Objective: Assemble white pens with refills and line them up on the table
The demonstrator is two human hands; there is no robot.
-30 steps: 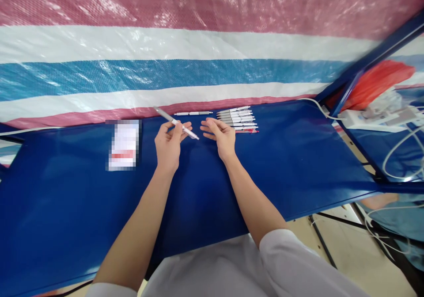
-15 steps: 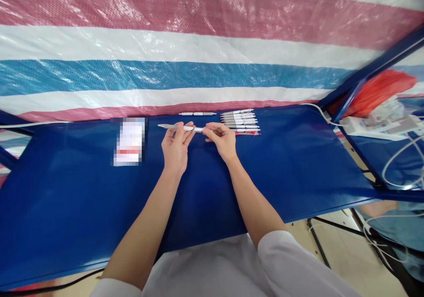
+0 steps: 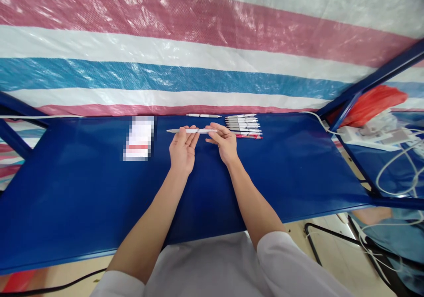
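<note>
A white pen with a silver-grey tip [image 3: 205, 131] lies level between my two hands above the blue table [image 3: 265, 173], its tip toward the left. My left hand [image 3: 183, 151] pinches it near the tip end, thumb on top and the other fingers behind. At its other end, my right hand [image 3: 225, 144] has thumb and forefinger around the pen. Just right of that hand, several white and grey pens [image 3: 243, 121] lie side by side, with a red pen [image 3: 248, 136] nearest me. One more white pen [image 3: 203, 116] lies along the back edge.
A blurred white sheet or packet with a red band [image 3: 138, 146] lies left of my hands. Striped plastic sheeting [image 3: 198, 78] hangs behind the table. At right are a blue frame post, a white power strip [image 3: 367, 138], cables and a red bag [image 3: 380, 102]. Part of another person shows lower right.
The pen has moved slightly right with my left hand, and more of its right end now shows over my right hand's fingers. The camera view has shifted a little.
</note>
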